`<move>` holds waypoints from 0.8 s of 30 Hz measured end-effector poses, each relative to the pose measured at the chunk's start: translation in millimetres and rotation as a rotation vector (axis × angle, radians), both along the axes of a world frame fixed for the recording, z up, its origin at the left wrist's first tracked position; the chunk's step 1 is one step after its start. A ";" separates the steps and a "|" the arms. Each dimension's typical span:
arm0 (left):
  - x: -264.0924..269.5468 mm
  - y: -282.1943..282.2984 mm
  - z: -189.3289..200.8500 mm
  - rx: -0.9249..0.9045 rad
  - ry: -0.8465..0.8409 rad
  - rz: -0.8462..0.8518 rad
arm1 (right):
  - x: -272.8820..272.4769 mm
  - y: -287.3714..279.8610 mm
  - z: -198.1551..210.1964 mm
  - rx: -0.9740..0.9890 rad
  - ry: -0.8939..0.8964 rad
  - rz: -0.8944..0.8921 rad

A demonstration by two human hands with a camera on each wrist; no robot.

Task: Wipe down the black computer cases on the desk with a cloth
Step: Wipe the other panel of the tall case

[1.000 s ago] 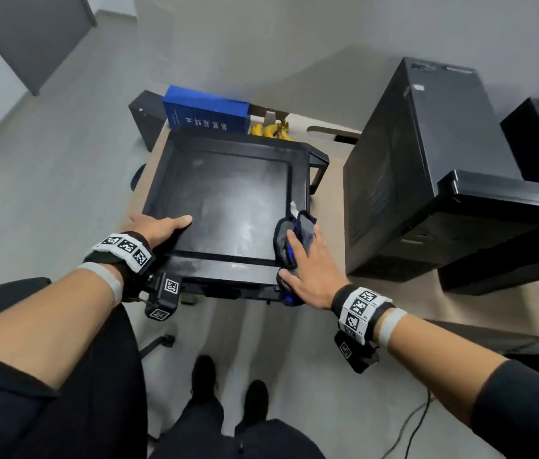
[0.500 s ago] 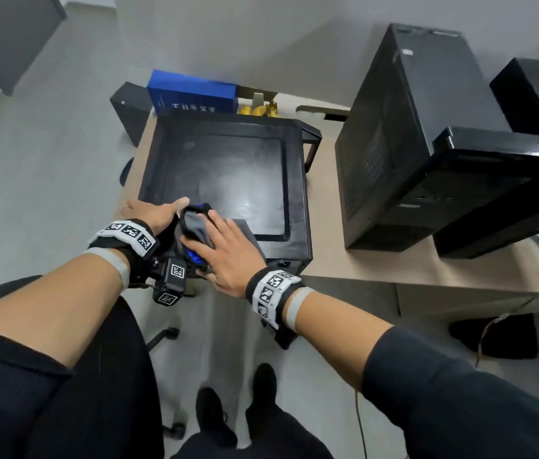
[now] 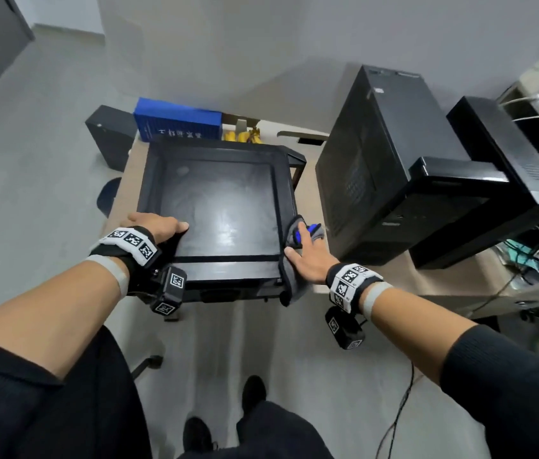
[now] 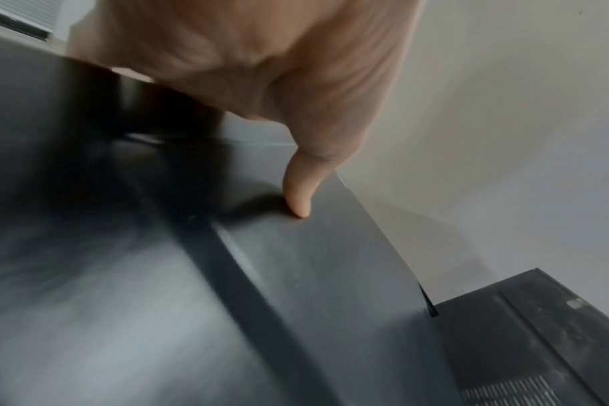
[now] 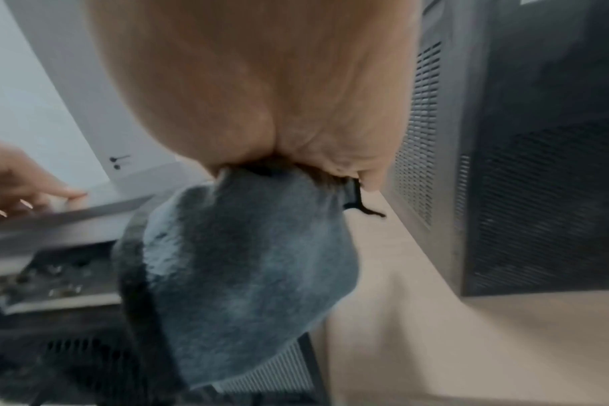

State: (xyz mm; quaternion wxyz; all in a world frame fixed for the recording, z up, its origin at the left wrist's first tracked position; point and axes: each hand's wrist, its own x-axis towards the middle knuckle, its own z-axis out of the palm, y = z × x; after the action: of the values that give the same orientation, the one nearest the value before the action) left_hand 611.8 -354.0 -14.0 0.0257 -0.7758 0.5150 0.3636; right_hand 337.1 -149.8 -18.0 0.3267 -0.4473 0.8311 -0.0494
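Pressing a cloth (image 3: 291, 260) (grey) against the case (image 3: 218, 207), right hand (image 3: 308, 256).

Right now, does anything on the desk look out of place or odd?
Yes. The flat computer case overhangs the desk at its near edge, above the floor. Yellow bananas lie behind it, odd among computer cases.
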 end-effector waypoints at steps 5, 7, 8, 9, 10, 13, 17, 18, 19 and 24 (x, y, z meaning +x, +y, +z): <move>-26.3 -41.5 17.6 -0.003 0.062 -0.045 | -20.8 -64.6 3.5 0.019 0.027 0.051; -37.7 -53.2 20.2 -0.002 0.049 -0.059 | -31.4 -93.2 6.3 0.017 0.068 0.072; -42.2 -55.2 20.9 0.006 0.040 -0.060 | -34.9 -107.3 7.0 0.012 0.112 0.087; -48.0 -59.1 21.0 0.013 0.033 -0.059 | -39.3 -125.6 8.8 0.003 0.164 0.110; -51.5 -59.3 21.5 0.018 0.026 -0.068 | -41.9 -140.4 10.7 -0.007 0.205 0.128; -49.8 -62.5 18.0 0.005 0.037 -0.062 | -51.3 -181.9 11.3 -0.049 0.248 0.131; -49.0 -64.0 17.9 0.041 0.012 -0.033 | -57.6 -228.0 6.0 -0.063 0.257 0.065; -49.2 -64.1 18.1 0.051 0.011 -0.026 | -56.1 -236.1 4.1 -0.071 0.294 0.066; -49.9 -63.5 17.8 0.054 0.016 -0.012 | -53.8 -242.4 5.2 -0.074 0.357 0.079; -51.7 -58.0 19.5 0.010 0.000 0.019 | -54.1 -254.8 9.2 -0.046 0.549 0.176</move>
State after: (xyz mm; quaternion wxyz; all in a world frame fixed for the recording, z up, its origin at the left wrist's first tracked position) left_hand 560.1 -412.0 5.5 0.0262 -0.7805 0.5059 0.3663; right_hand 283.0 -404.7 -8.9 0.0821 -0.5216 0.8452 0.0830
